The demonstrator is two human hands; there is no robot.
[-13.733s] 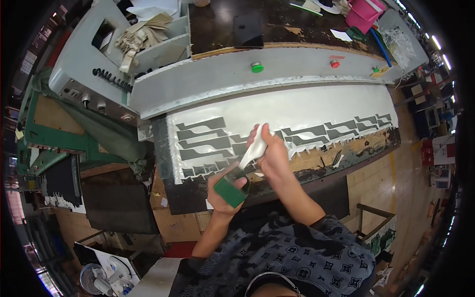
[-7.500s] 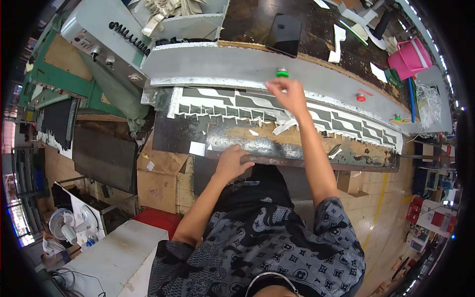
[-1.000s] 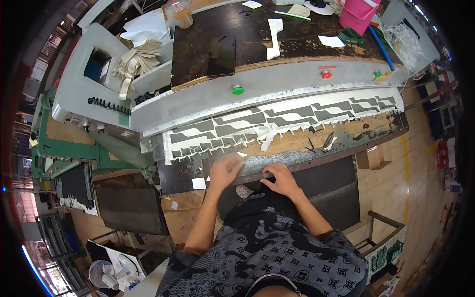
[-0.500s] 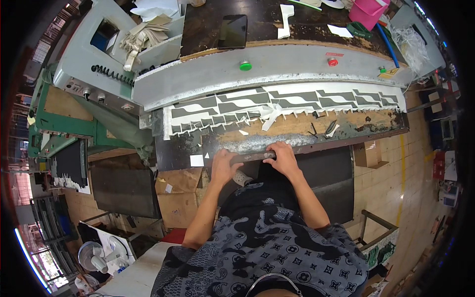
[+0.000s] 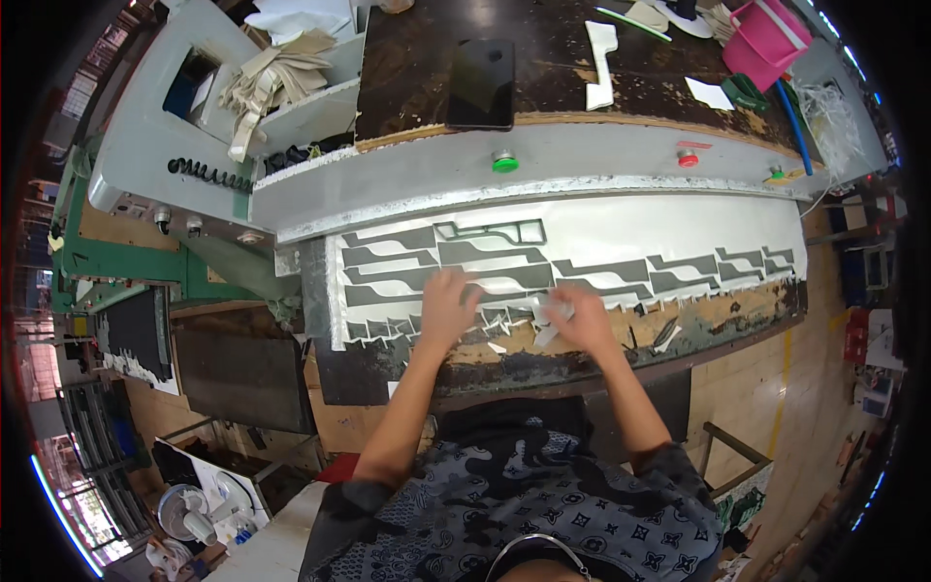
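Note:
A white sheet with rows of dark, stepped cut-outs lies across the machine bed. On its far part rests a green-edged cutting die, a narrow frame of the same stepped outline. My left hand is over the sheet's near rows, fingers bent and smeared by motion. To its right, my right hand is at the sheet's ragged near edge, its fingers closed on a thin white scrap. Small offcuts lie along that edge.
Behind the sheet runs a grey machine beam with a green button and a red button. On the dark top behind it are a phone, a white strip and a pink bucket. Paper pieces fill a left tray.
Both hands have left the bed's front edge and moved forward onto the sheet. More of the sheet and the green-edged die now show in front of the beam.

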